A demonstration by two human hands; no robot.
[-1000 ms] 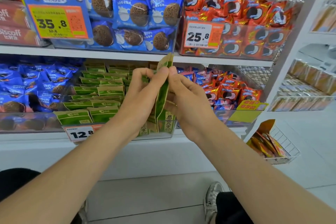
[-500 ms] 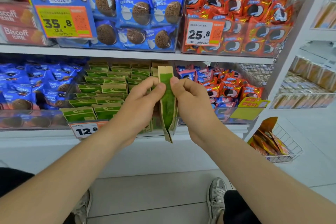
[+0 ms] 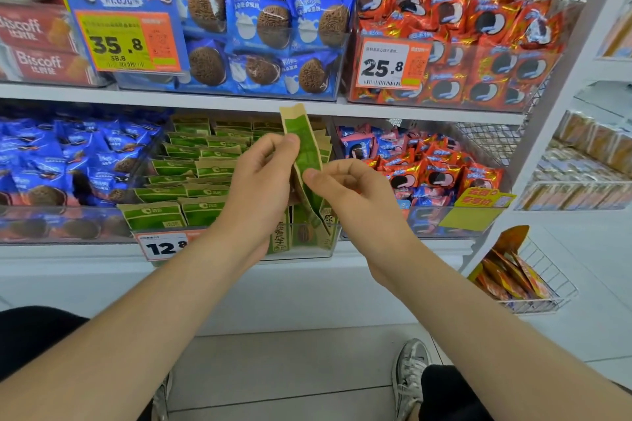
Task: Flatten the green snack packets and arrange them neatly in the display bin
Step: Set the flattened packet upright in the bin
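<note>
shop shelving fills the view, with clear bins of snacks above and below the white upper shelf point(image 3: 239, 102).

1. task item. i see one green snack packet point(image 3: 304, 143) held upright and nearly edge-on, top leaning slightly left, in front of the lower shelf level.
2. left grip point(image 3: 260, 188). clamped on that packet: thumb tip pressed to its left face near mid-height, fingers curled in beside it.
3. right grip point(image 3: 355, 195). clamped on the same packet lower down: thumb and forefinger pinch its right edge.
4. display bin point(image 3: 321, 246). clear-walled, directly behind and below both grips. its left part holds rows of green packets point(image 3: 191, 178) lying overlapped like tiles. at its right front, more of them stand upright against the clear wall, just below the held one. i cannot tell whether the held one touches them.
5. surroundings. a price tag point(image 3: 160, 246) reading 12.8 hangs on the bin front, left of the left forearm. blue packets point(image 3: 68, 164) fill the bin to the left, red packets point(image 3: 437, 174) the bin to the right. a wire basket point(image 3: 533, 277) of orange packs hangs low at the right. one grey shoe point(image 3: 410, 376) shows on the floor under the right forearm.
</note>
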